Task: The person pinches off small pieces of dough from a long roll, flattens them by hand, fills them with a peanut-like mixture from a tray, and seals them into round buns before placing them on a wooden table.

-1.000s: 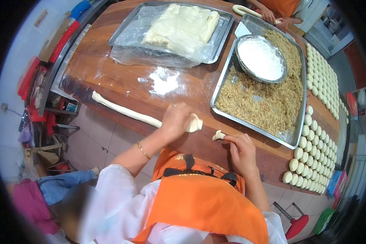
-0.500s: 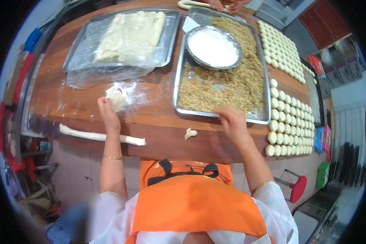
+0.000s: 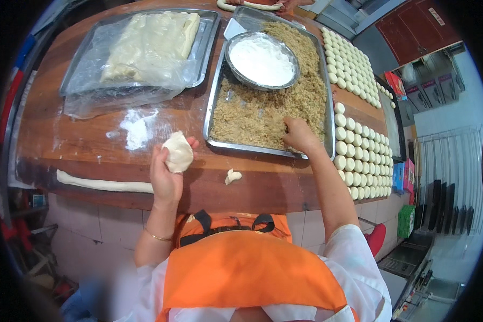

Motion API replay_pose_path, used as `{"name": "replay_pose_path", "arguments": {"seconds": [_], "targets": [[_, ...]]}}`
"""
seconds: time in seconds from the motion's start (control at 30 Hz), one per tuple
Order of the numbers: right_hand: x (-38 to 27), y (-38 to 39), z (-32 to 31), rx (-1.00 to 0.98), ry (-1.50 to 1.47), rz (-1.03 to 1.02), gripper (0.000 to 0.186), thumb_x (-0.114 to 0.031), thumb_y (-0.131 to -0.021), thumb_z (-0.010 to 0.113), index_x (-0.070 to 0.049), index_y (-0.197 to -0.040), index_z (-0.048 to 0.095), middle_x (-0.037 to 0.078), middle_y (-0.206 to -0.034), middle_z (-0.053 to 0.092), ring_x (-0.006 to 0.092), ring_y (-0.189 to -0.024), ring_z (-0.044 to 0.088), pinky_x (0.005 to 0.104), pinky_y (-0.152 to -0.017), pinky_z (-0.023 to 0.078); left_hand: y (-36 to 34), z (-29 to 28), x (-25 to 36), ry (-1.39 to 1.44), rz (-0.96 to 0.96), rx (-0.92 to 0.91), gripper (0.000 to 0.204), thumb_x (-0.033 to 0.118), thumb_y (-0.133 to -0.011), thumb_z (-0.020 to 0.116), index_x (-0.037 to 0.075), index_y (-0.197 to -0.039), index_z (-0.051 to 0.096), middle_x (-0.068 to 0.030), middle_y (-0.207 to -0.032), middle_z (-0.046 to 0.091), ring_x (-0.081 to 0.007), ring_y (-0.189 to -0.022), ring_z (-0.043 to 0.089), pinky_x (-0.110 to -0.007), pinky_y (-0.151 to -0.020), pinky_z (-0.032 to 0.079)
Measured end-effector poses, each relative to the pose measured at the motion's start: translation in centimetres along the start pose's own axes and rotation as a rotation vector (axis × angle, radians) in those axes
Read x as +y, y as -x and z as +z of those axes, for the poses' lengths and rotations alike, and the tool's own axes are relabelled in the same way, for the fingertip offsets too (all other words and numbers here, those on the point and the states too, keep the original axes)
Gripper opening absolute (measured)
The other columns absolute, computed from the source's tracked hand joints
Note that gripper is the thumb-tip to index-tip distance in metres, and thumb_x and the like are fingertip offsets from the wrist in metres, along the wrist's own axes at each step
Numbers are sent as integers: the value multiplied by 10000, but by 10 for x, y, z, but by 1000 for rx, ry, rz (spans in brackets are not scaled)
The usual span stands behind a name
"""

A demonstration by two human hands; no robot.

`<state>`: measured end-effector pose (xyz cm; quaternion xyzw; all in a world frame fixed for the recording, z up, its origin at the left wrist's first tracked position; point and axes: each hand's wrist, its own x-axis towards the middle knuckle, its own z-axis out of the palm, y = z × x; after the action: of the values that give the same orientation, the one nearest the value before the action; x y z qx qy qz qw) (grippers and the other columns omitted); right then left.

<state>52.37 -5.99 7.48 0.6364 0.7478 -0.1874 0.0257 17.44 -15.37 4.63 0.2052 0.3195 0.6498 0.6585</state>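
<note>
A flat round piece of dough (image 3: pixel 178 152) lies in my left hand (image 3: pixel 166 174), held on the palm and fingers above the near part of the table. My right hand (image 3: pixel 301 135) has its fingers curled down into the brown crumbly filling (image 3: pixel 252 121), close to the near edge of the big metal tray (image 3: pixel 258 149); the fingertips are partly hidden. Below the left wrist runs a long dough rope (image 3: pixel 104 184), its right end hidden behind the arm. Between my two hands a small dough scrap (image 3: pixel 233 176) sits on the wooden table (image 3: pixel 263 182).
A metal bowl of white powder (image 3: pixel 262 60) rests on the filling. Farther left, plastic-covered dough (image 3: pixel 150 48) fills another metal tray (image 3: pixel 212 40). Rows of small round dough pieces (image 3: pixel 362 155) line the right side. Spilled flour (image 3: pixel 138 129) marks the table. Another person's hand (image 3: pixel 290 4) shows at the far edge.
My left hand has lifted the dough piece off the floured patch and brought it nearer and rightward. My right hand has moved from the tray's rim into the filling. The whole view has shifted.
</note>
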Motion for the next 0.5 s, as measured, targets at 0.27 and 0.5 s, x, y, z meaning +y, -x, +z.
{"name": "replay_pose_path", "arguments": {"seconds": [0.27,0.5], "targets": [[-62,-9,-12,256,16,-185,535,-231,-931,611,-75,-1412,436,239,-1277,521,408,-1043,615,487,-851,521,15,11,2,-46,-11,-4,294,219,-1027,368,8,-1211,460,-300,-1224,606,-399,-1148,622,-454,-942,535],[-61,-30,9,-49,291,-377,442,-449,-986,520,-133,-1294,551,208,-1175,606,356,-940,680,478,-771,556,18,29,-1,76,-73,-22,431,214,-983,461,-1,-1356,433,-255,-1228,607,-368,-1161,615,-437,-923,543]]}}
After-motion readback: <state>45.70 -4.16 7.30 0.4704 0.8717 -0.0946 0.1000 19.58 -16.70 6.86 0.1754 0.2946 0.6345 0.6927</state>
